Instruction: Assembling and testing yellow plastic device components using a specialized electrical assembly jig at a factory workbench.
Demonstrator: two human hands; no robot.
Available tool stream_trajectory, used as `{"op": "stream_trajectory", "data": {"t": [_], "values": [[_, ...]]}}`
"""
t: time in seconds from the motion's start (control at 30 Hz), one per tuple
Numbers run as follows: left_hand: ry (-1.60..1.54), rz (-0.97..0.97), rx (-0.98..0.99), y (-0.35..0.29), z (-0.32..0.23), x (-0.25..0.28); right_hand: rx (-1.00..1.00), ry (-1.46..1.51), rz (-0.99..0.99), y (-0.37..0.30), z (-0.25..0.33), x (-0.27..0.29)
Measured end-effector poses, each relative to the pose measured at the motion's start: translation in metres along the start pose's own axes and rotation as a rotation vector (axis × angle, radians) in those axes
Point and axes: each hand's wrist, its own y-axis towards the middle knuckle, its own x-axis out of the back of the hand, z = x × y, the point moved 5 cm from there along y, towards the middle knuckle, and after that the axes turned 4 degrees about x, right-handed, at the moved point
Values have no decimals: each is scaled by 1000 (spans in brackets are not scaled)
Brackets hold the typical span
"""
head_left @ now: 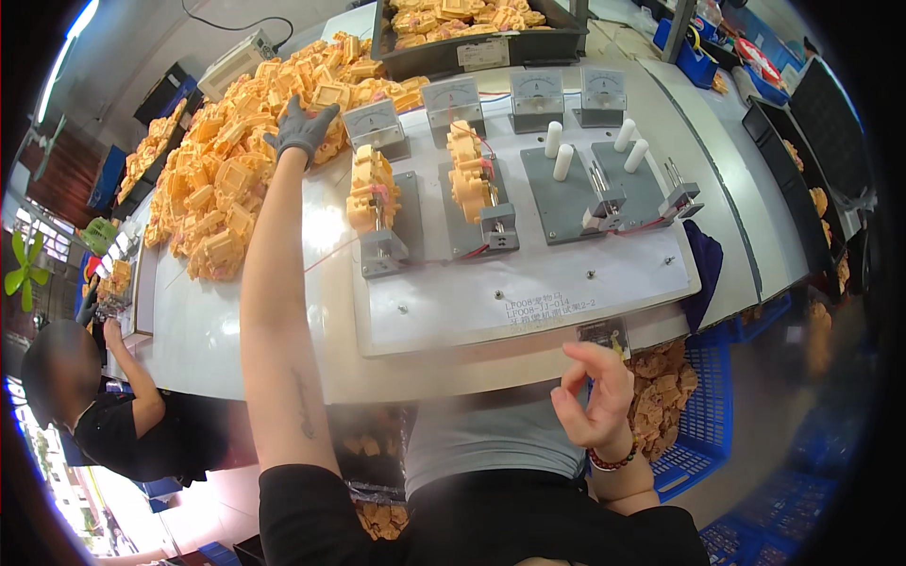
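My left hand, in a dark grey glove, reaches far forward to a large heap of orange plastic housings. Its fingers are spread on the heap's right side, and no part shows in its grasp. My bare right hand hovers at the table's front edge, fingers loosely bent and apart, nothing visible between them. Between the hands lies a white test board with grey stations. One orange gearbox sits on the leftmost station and another gearbox on the second. White pegs stand bare on the two right stations.
Several analog meters line the board's back edge. Behind them stands a black crate of orange parts. A blue basket of parts is below the table at right. At far left another person works. A dark cloth hangs beside the board.
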Motion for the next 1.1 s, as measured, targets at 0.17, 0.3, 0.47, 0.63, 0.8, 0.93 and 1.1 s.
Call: {"op": "stream_trajectory", "data": {"t": [0.17,0.3,0.47,0.63,0.8,0.93,1.1], "values": [[138,109,-66,17,-3,13,-78,-15,-69,-21,-12,19],[-878,328,-202,-11,-32,50,-180,153,-309,-29,-31,51],[-1427,624,-348,-121,-74,122,-171,185,-277,50,-29,43],[-1568,1417,-387,-183,-107,138,-76,118,-168,85,-49,30],[-777,716,-1242,-200,-164,148,100,30,-121,80,-52,41],[105,523,-1146,-214,-250,102,95,55,-113,82,-52,38],[569,378,-768,-229,-306,62,116,55,-118,80,-52,42]]}}
